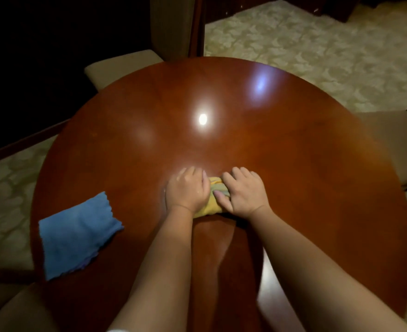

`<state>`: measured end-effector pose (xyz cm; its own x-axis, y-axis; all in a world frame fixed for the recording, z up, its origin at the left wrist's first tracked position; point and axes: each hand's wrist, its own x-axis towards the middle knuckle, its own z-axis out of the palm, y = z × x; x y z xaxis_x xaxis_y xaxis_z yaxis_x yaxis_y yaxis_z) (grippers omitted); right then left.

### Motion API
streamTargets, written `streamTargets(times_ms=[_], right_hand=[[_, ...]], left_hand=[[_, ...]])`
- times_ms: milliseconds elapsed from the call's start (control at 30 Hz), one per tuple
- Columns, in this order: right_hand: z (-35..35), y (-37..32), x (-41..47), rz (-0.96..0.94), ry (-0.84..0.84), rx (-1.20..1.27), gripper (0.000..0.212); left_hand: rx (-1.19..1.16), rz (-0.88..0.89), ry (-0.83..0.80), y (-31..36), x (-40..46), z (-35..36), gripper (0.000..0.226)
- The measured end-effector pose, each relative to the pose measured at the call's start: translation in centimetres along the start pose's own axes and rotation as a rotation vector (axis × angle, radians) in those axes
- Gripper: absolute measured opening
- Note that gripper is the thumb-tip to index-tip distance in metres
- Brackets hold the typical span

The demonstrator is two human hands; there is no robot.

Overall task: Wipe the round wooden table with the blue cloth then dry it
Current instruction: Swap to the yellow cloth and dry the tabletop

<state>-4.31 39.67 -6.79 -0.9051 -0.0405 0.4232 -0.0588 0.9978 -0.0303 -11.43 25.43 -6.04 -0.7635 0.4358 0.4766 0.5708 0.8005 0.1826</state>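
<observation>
Both hands, left hand (186, 189) and right hand (244, 191), grip a bunched yellow cloth (215, 201) on the round wooden table (293, 164). Well left of them, the blue cloth (76, 236) lies flat, untouched.

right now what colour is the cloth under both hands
Yellow cloth, with a greenish fold between the hands; seen in the head view.

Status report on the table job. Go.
Left hand and right hand gripping yellow cloth on table. Blue cloth lies aside, left. Nothing obstructing.

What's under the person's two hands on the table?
A bunched yellow cloth lies under the left hand and right hand, pressed onto the round wooden table. Most of it is covered.
</observation>
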Motion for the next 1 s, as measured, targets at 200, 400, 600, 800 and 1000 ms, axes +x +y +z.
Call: streamTargets(times_ms=[200,400,600,800,1000], right_hand=[[0.7,0.9,2.5,0.006,-0.014,0.025,0.047],[-1.3,-1.7,-1.1,0.013,-0.018,0.046,0.046],[-4.8,-6.0,-9.4,0.057,-0.024,0.095,0.045],[-8.2,-6.8,-16.1,0.114,-0.041,0.038,0.043],[-8.6,-2.5,-17.7,0.119,-0.014,-0.003,0.047]], left_hand=[[-0.004,-0.044,-0.023,-0.5,2.1,1.3,0.035],[0.006,-0.066,-0.040,0.3,-2.1,-0.9,0.037],[0.013,-0.021,-0.077,2.4,-10.8,-5.4,0.034],[-0.012,0.109,-0.120,6.1,-14.9,-7.6,0.030],[-0.094,0.184,-0.097,9.6,-13.6,-5.6,0.028]])
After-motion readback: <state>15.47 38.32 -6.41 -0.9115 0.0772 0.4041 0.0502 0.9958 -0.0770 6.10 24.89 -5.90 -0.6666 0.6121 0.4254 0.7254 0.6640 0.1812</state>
